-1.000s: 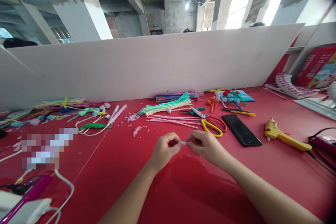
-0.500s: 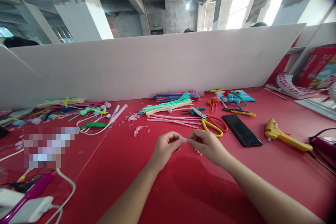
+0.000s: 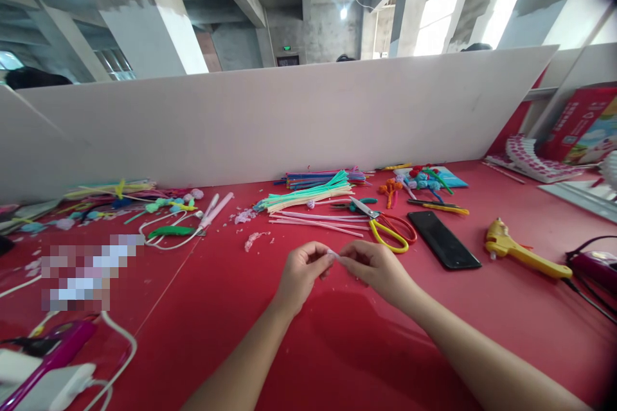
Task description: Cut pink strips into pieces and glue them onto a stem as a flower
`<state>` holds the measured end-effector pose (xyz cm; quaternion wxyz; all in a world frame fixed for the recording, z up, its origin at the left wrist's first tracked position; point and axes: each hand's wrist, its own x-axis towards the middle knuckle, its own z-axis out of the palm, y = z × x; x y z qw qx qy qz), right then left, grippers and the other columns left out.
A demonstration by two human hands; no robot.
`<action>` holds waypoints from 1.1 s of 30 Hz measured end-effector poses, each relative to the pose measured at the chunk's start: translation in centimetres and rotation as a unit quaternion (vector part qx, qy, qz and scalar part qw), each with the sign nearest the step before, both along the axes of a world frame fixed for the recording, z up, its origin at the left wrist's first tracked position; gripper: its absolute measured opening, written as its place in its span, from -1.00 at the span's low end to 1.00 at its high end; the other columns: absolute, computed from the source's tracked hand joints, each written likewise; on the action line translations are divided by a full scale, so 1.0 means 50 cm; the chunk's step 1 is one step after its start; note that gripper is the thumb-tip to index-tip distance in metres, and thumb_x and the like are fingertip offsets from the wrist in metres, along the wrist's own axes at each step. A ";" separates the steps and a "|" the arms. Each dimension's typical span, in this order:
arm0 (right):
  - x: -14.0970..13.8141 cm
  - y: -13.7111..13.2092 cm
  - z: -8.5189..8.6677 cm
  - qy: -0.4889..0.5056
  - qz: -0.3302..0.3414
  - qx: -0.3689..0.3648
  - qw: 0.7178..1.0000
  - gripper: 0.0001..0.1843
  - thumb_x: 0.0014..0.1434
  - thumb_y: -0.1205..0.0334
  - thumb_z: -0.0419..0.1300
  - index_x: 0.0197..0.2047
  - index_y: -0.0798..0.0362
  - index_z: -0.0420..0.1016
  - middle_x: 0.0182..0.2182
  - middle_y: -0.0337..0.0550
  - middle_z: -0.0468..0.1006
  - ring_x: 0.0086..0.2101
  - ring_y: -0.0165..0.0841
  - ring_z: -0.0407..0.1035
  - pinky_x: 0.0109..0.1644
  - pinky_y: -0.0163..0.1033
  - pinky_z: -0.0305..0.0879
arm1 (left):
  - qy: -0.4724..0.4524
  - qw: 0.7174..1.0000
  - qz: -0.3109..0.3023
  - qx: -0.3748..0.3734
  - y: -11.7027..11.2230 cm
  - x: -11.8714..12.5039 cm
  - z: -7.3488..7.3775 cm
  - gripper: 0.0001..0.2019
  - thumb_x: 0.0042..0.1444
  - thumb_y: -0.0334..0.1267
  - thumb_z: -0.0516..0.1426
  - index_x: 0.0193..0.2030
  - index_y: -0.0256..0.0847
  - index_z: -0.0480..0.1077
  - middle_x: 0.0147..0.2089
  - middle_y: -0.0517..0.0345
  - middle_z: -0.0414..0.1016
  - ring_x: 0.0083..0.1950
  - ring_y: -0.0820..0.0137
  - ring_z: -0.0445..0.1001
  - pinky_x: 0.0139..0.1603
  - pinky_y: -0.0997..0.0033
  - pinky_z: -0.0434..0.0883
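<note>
Two bare hands meet above a red table (image 3: 337,347), seen from the person's own head. The left hand (image 3: 301,273) and the right hand (image 3: 378,268) are each closed to a narrow pinch, fingertips nearly touching, and between them they hold a small pale piece of pipe cleaner (image 3: 334,255), one end in each pinch. It is lifted just clear of the table surface, directly between the two hands.

The piece looks very light and fuzzy, most likely a soft pile over a thin bendable wire, so it should bend easily and keep its shape, and a light fingertip pinch at each end seems the right hold. It is short enough to slip out of sight between the fingers.

Just beyond the right hand lie yellow-handled scissors (image 3: 385,231), blades pointing away and to the left. Further beyond both hands sits a bundle of green and cream pipe cleaners (image 3: 308,196), with a few loose pink pipe cleaners (image 3: 318,221) nearer. To the right of the scissors lies a black phone (image 3: 443,239), and further right a yellow glue gun (image 3: 523,250). Near the left hand, on its far side, small pale fluff scraps (image 3: 253,239) are scattered. A white partition board (image 3: 289,115) stands behind everything.
</note>
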<state>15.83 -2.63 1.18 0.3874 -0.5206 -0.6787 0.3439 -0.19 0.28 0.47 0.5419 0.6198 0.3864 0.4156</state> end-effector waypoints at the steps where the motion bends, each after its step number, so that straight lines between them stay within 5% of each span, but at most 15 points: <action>1: -0.001 0.000 0.000 -0.005 -0.008 0.003 1.000 -0.79 0.07 0.13 0.04 -0.45 0.08 0.36 -0.62 -0.30 0.30 -0.61 -0.52 0.11 -0.58 -0.41 -0.01 | 0.006 1.000 -0.003 -0.001 -0.001 0.001 0.000 -0.80 -0.01 -0.16 0.10 -0.45 -0.29 0.34 -0.55 0.21 0.27 -0.51 0.51 0.21 -0.47 0.52 0.20; 6: 0.001 0.000 -0.003 -0.057 -0.017 0.035 0.998 -0.86 0.02 0.26 0.03 -0.52 0.08 0.31 -0.65 -0.33 0.26 -0.61 -0.53 0.08 -0.57 -0.41 -0.05 | 0.046 0.999 -0.023 0.013 -0.004 0.002 0.005 -0.81 0.01 -0.17 0.09 -0.42 -0.28 0.35 -0.54 0.20 0.28 -0.49 0.49 0.24 -0.46 0.51 0.22; 11: 0.009 0.000 -0.008 -0.096 0.025 0.039 0.994 -0.91 -0.02 0.31 0.03 -0.51 0.07 0.33 -0.64 -0.34 0.27 -0.60 -0.53 0.10 -0.56 -0.42 -0.05 | 0.140 0.967 -0.047 0.207 -0.011 -0.008 0.027 -0.86 0.06 -0.27 0.05 -0.41 -0.22 0.40 -0.37 0.09 0.35 -0.32 0.42 0.31 -0.30 0.47 0.24; 15: 0.011 0.001 -0.011 -0.123 0.027 0.048 0.991 -0.92 -0.07 0.36 0.04 -0.50 0.06 0.34 -0.63 -0.33 0.29 -0.59 -0.52 0.11 -0.56 -0.42 -0.07 | 0.205 0.941 -0.077 0.258 -0.015 -0.015 0.034 -0.83 0.09 -0.33 0.00 -0.42 -0.21 0.39 -0.38 0.10 0.34 -0.35 0.43 0.30 -0.32 0.48 0.22; 23: 0.015 0.001 -0.004 -0.185 0.063 0.093 0.976 -0.89 -0.11 0.43 0.07 -0.50 0.07 0.38 -0.62 -0.32 0.34 -0.60 -0.54 0.08 -0.54 -0.40 -0.10 | 0.225 0.949 -0.091 0.200 -0.013 -0.014 0.024 -0.86 0.02 -0.33 0.04 -0.52 -0.22 0.34 -0.46 0.17 0.29 -0.44 0.46 0.24 -0.44 0.50 0.17; 29: 0.016 0.003 0.005 -0.029 0.043 0.005 0.999 -0.86 0.09 0.27 -0.01 -0.35 0.05 0.36 -0.56 -0.27 0.44 -0.60 -0.51 0.24 -0.54 -0.41 0.09 | 0.085 0.993 -0.008 0.079 -0.011 0.004 0.012 -0.81 0.01 -0.19 0.07 -0.48 -0.26 0.35 -0.50 0.20 0.26 -0.44 0.48 0.20 -0.42 0.52 0.18; 33: -0.009 -0.004 -0.007 0.053 0.002 -0.026 0.998 -0.88 0.12 0.18 -0.02 -0.34 0.04 0.24 -0.58 -0.29 0.46 -0.65 -0.51 0.26 -0.57 -0.41 0.14 | -0.005 0.999 0.048 0.005 -0.020 0.019 -0.007 -0.79 0.00 -0.15 0.09 -0.44 -0.28 0.35 -0.54 0.24 0.22 -0.51 0.53 0.12 -0.49 0.54 0.12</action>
